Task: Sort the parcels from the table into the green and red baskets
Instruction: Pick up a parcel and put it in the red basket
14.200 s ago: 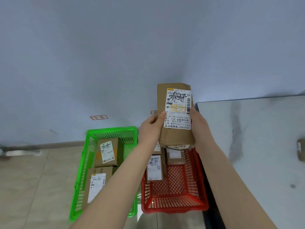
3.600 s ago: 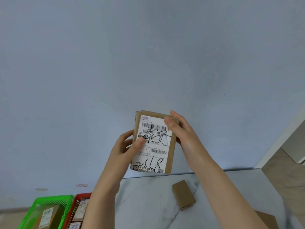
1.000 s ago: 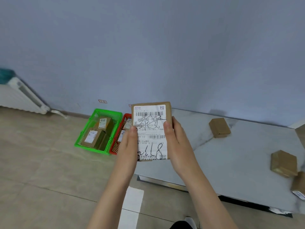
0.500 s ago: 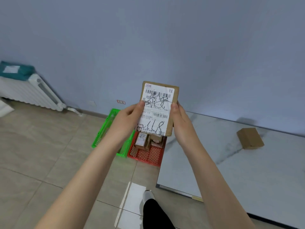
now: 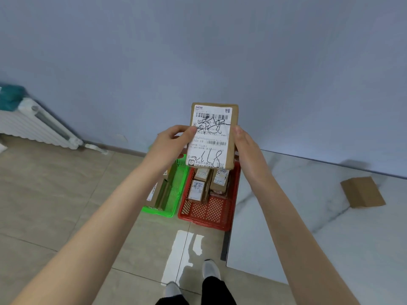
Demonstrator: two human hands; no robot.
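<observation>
Head view.

Hands: left hand (image 5: 174, 142) and right hand (image 5: 246, 148) apart, one on each long edge of the parcel (image 5: 211, 137), still clamped on it as half a second ago. The left thumb lies on the label face. The parcel is upright in the air, label toward the camera, and now less tilted.

Changes: green basket (image 5: 176, 194) and red basket (image 5: 211, 214) sit nearer and more central than before, directly below the held parcel. The radiator (image 5: 37, 126) has slid toward the left edge.

Obscured: the fingers behind the parcel are not visible. The left forearm covers most of the green basket, and the parcel and hands cover the far ends of both baskets. The label print is too small to read.

Surroundings:
- Labelled boxes (image 5: 198, 188) in the red basket, more boxes (image 5: 158, 194) in the green.
- Baskets side by side and touching on the floor, the red one against the marble table (image 5: 308, 227).
- One plain brown box (image 5: 362, 192) on the table, well apart from the hands.
- Teal bundle (image 5: 11, 97) on the radiator.
- Two shoes (image 5: 211, 269) at the bottom edge.
</observation>
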